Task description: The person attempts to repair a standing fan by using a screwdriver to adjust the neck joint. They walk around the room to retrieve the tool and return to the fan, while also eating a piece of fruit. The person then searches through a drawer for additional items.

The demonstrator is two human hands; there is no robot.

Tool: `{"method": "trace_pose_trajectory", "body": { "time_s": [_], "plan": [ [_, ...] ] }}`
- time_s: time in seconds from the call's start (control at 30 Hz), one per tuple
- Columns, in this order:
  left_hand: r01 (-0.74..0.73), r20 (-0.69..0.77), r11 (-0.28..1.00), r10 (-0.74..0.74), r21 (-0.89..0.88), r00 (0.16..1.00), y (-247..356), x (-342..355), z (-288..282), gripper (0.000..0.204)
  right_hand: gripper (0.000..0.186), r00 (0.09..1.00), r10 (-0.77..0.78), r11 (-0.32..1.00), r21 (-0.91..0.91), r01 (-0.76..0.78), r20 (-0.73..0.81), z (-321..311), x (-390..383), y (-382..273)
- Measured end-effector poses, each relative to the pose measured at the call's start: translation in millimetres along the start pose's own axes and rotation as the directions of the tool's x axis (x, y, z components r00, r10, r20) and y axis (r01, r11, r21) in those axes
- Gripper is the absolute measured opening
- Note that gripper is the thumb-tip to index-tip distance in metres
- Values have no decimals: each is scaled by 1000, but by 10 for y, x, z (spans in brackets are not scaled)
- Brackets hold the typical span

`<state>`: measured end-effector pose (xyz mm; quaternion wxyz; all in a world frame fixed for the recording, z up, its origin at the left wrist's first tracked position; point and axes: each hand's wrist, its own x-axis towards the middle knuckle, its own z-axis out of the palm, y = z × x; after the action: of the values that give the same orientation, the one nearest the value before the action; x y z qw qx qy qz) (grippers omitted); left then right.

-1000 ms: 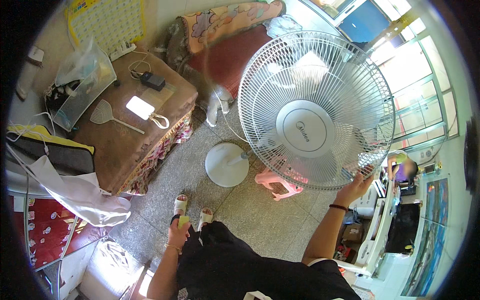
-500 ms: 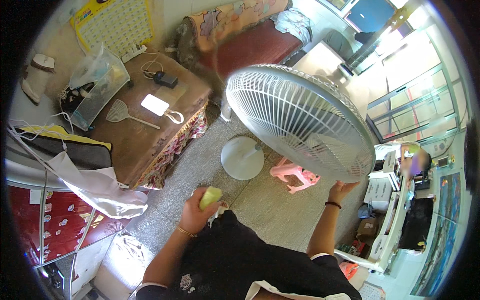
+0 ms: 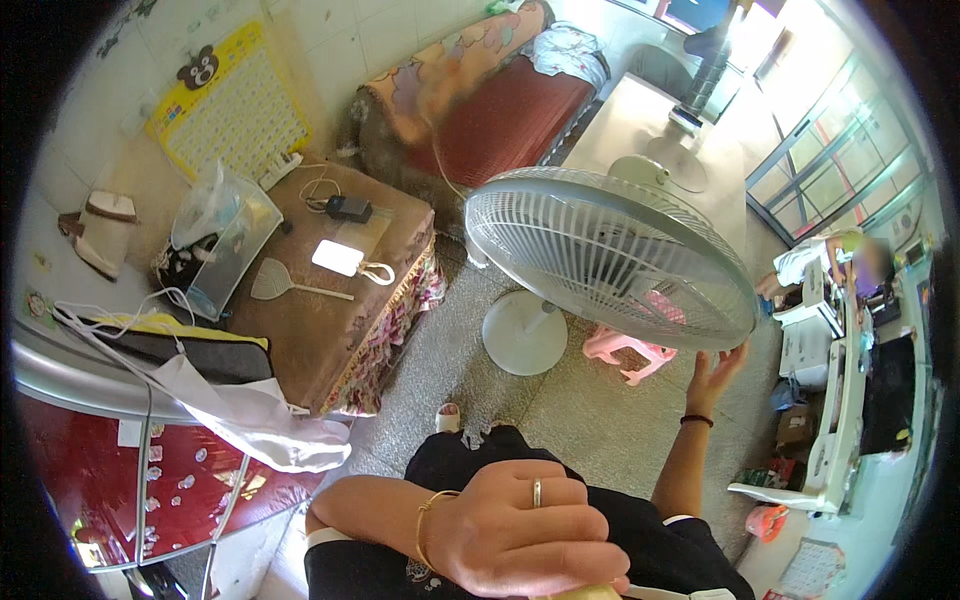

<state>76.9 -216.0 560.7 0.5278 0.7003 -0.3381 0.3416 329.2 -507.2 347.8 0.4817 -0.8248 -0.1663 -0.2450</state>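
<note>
My left hand [image 3: 520,525] is curled at my chest around a yellow-green object [image 3: 570,592], mostly hidden by the fingers and cut by the lower frame edge. My right hand [image 3: 712,370] reaches up at the right and grips the lower rim of the white standing fan's round wire guard [image 3: 610,260] with its fingertips. The fan head is tilted, seen at a slant. Its round white base [image 3: 523,335] stands on the speckled floor, with a pink plastic stool [image 3: 625,355] beside it, partly behind the head.
At left, a brown-covered stand [image 3: 310,325] holds a white device, fly swatter, charger and clear bin. Behind are a red-covered sofa [image 3: 500,110] and pale table [image 3: 610,125]. Another person [image 3: 865,265] is at the far right beside a white cabinet [image 3: 830,460].
The fan head has turned from facing me to a slanted position, my right hand still at its rim. My left hand has risen from low by my leg to my chest with the yellow-green object.
</note>
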Motion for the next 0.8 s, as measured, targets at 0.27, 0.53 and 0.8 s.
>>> {"method": "trace_pose_trajectory", "body": {
  "time_s": [0.27, 0.53, 0.8],
  "plan": [
    [-197, -238, 976, 215, 98, 947, -43, 177, 229, 15, 85, 986, 43, 947, 309, -92, 161, 45, -19, 72],
    [-1, 59, 821, -40, 571, 997, -360, -104, -52, 22, 78, 993, 47, 962, 264, -73, 106, 286, 286, -55],
    [728, -677, 673, -476, 130, 561, -766, -853, 57, 28, 75, 995, 57, 993, 97, -64, 79, 206, 358, -304]
  ]
}}
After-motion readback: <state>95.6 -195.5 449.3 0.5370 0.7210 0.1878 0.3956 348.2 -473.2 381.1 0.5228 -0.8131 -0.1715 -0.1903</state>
